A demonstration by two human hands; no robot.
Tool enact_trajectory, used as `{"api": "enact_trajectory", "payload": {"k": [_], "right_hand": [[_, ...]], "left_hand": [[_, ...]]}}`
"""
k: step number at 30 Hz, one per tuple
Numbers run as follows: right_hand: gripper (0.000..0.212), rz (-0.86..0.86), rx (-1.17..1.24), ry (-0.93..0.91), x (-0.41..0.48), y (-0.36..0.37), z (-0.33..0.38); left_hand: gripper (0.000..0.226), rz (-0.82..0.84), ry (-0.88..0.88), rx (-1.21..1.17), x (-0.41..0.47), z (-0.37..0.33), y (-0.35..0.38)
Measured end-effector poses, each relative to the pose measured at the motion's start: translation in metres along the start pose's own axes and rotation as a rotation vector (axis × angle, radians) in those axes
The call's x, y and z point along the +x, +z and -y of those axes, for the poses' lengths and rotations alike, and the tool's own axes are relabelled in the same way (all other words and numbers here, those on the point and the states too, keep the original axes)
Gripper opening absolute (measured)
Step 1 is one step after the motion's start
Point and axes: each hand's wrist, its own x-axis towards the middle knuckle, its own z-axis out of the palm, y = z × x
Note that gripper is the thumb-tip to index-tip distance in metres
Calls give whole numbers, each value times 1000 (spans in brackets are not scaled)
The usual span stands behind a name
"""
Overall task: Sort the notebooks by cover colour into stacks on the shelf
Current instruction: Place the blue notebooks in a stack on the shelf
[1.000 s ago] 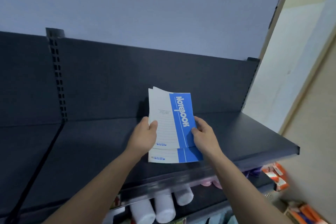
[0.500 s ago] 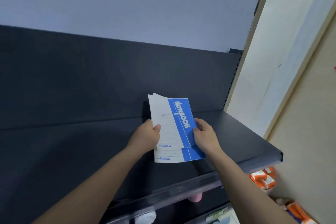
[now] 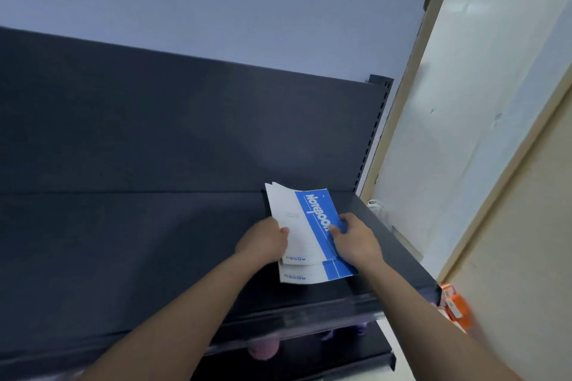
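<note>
Top notebook (image 3: pixel 305 223), blue band: the white word "Notebook" runs lengthwise, reading toward 5 o'clock. Its last letter is hidden under my right hand (image 3: pixel 354 241). Fine print on the white half, at 9 o'clock from the band, is too small to read. Corner marks at 7 o'clock here and on the lower notebook (image 3: pixel 305 277) are blurred.

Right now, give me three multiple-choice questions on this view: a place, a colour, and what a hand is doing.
1. Where on the dark shelf are the notebooks? A near its right end; B at its left end; C on the floor.
2. Their cover stripe is: A red; B blue; C green.
3. The left hand: A hangs idle; B holds the notebooks' left edge; C points at the wall.
Answers: 1 A, the shelf's right end is just past them. 2 B, blue stripe, white lettering. 3 B, its thumb lies over the cover.
</note>
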Motion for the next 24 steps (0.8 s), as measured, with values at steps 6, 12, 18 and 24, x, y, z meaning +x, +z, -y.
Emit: {"api": "enact_trajectory", "payload": {"k": [6,12,18,24], "right_hand": [[41,23,-160,-22,18,-5,-27],[43,22,-322,-73,31,-3,-41],[45,-6,-428,-171,37,-2,-27],[47,-31,-313,-424,31,24,14]], "left_hand": [[37,-39,-18,203,1,-21,25],[38,-99,-14,400,-2,-28,31],[40,-100,-11,407,-5,-22,22],[34,-248,-21,489,-28,11,-23]]}}
